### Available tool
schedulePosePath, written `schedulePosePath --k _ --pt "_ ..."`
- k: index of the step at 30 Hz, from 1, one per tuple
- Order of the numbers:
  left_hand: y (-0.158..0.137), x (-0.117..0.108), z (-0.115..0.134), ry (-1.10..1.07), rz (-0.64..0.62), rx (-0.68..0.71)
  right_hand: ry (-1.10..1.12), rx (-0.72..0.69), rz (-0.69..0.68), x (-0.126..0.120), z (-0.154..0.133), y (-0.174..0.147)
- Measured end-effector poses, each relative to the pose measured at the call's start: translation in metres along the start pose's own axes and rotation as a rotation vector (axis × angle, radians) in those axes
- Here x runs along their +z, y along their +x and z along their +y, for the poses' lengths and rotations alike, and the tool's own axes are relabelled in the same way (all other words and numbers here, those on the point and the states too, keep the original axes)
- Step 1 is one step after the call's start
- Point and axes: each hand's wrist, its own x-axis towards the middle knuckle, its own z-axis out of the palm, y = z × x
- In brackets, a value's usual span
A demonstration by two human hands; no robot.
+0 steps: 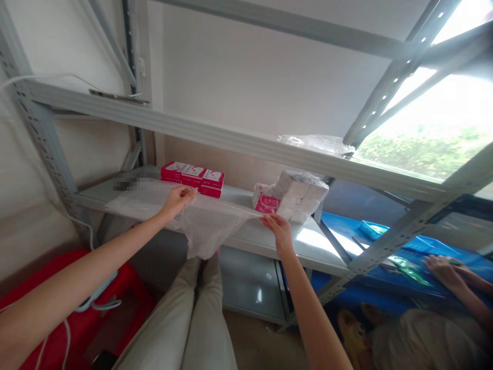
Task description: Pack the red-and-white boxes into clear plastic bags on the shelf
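A thin translucent plastic bag [210,226] is stretched between my two hands over the front edge of the shelf. My left hand [179,200] pinches the bag near its middle, in front of the boxes. Its far right corner is pinched in my right hand [276,226], pulled out to a point. Behind my left hand, several red and white boxes [200,179] stand in a row on the shelf. Beyond my right hand sits a clear bag of white boxes [302,192], with a red box [267,203] at its left side.
The grey metal shelf [246,198] has a crossbeam [215,136] above my hands and a slanting post at the right. More clear plastic [316,144] lies on the upper level. A red stool [133,293] stands lower left. At right, another person's hands [447,270] rest over a blue table [346,234].
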Motion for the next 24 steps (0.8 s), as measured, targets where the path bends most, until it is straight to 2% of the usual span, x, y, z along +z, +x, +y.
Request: schedulePosePath --k 4,7,10,12,14,15,17,19,22,23,24 --pt "0.007 -0.003 -0.003 0.055 -0.121 -0.021 -0.140 0.001 0.025 -0.017 -0.010 0.010" --pt "0.018 0.004 -0.012 0.074 -0.136 -0.046 -0.125 0.025 0.017 -0.021 -0.017 0.025" --pt "0.032 0.016 -0.025 0.084 -0.097 -0.057 0.015 0.063 0.023 -0.011 -0.015 0.036" --pt "0.044 0.023 -0.035 0.127 -0.070 -0.059 0.050 0.139 0.022 0.003 -0.005 0.033" --pt "0.056 0.028 -0.044 0.215 -0.082 -0.081 -0.014 0.227 -0.055 0.020 0.012 0.021" --pt "0.061 0.030 -0.048 0.265 -0.104 -0.111 -0.059 0.254 -0.145 0.029 0.023 0.014" --pt "0.067 0.032 -0.051 0.332 -0.127 -0.160 -0.145 0.216 -0.365 0.045 0.042 0.002" --pt "0.061 0.036 -0.051 0.348 -0.019 -0.124 -0.200 0.165 -0.444 0.057 0.057 -0.003" --pt "0.027 0.045 -0.050 0.320 0.282 0.068 -0.213 0.131 -0.388 0.066 0.066 0.005" --pt "0.010 0.048 -0.051 0.289 0.305 0.075 -0.198 0.123 -0.370 0.066 0.067 0.008" --pt "-0.009 0.053 -0.053 0.231 0.289 0.026 -0.178 0.114 -0.362 0.066 0.066 0.012"
